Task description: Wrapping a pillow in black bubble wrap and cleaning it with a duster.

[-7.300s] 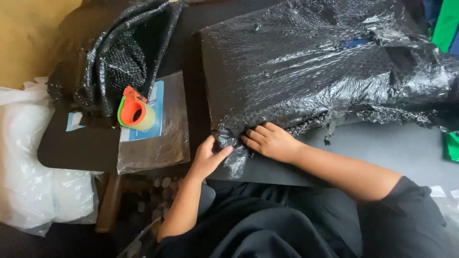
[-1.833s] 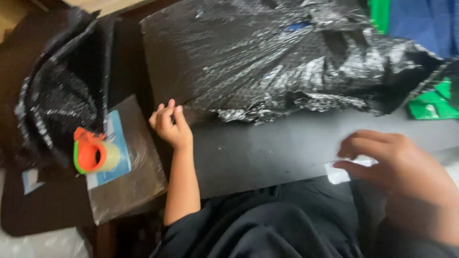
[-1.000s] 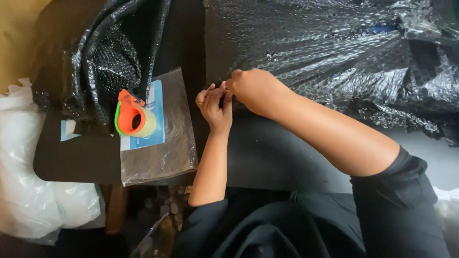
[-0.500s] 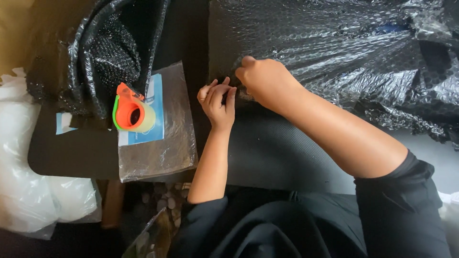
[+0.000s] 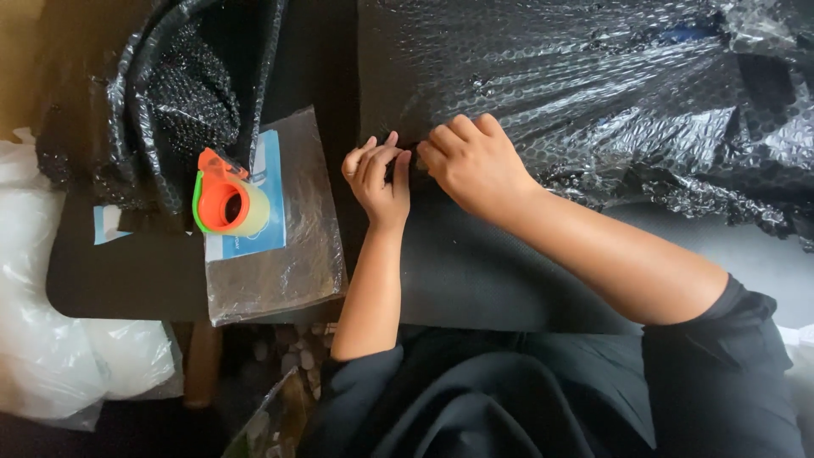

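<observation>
Hiding fingertips: black bubble wrap (image 5: 577,93).

A large flat parcel wrapped in glossy black bubble wrap (image 5: 551,93) lay across the far side of the table, its left edge straight and its surface smooth there. Toward the right the wrap bunched into loose, crumpled folds with a ragged lower edge. Its near left corner sat right at the fingertips of both hands, pressed flat.

a dark table (image 5: 119,280) fills the view. left of it, a tan wall (image 5: 15,68). its wooden leg (image 5: 202,365) stands below.
</observation>
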